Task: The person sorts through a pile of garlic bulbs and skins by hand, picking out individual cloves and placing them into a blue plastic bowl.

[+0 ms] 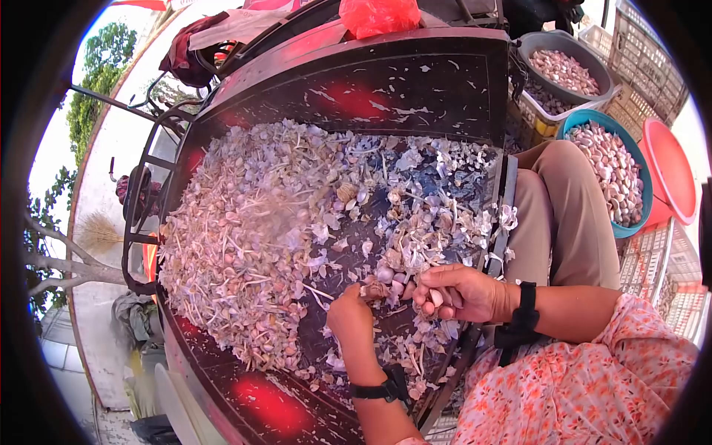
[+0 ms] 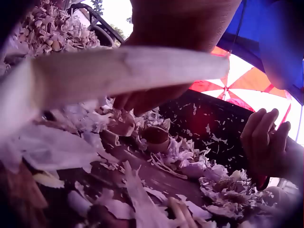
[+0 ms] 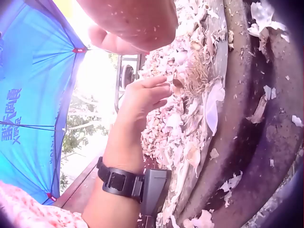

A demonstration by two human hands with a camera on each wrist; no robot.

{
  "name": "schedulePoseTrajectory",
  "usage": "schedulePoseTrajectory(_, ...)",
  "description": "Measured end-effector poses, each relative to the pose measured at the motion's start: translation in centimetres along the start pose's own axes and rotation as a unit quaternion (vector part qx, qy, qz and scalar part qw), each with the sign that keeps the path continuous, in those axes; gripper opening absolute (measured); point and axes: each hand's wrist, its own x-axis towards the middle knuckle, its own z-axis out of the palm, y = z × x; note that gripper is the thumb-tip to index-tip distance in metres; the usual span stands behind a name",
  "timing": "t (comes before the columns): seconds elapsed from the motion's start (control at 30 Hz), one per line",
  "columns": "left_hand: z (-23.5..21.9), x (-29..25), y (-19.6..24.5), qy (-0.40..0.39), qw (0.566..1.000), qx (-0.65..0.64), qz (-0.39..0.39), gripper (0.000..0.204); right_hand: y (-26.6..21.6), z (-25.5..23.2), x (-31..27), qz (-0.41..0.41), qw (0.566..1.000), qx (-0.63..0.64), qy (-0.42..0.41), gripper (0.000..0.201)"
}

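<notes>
In the head view my right hand holds a pale garlic clove between the thumb and curled fingers. Beside it, my left hand pinches a brownish piece of garlic at its fingertips. Several whole pinkish cloves lie between the two hands, over the dark tray bed. The left wrist view has a blurred pale stalk across the left hand, covering part of its fingers. From the right wrist, the left fingertips show close by the dry husks.
A big heap of garlic skins and stalks fills the tray's left side, with loose husks nearer the knees. At right stand a teal basin and a grey tub, both holding cloves, a red basin and plastic crates.
</notes>
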Motion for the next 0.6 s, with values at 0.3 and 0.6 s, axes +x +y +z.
schedulePoseTrajectory(0.3, -1.8, 0.1, 0.5, -0.021, 0.826, -0.546, -0.140, 0.023, -1.6, 0.6, -0.8, -0.002, 1.000, 0.006, 0.009, 0.020)
schedulePoseTrajectory(0.6, -16.6, -8.3, 7.6, -0.202, 0.662, -0.634, 0.345, 0.021, -2.1, 1.6, -1.5, -0.031, 0.998, 0.062, 0.002, 0.020)
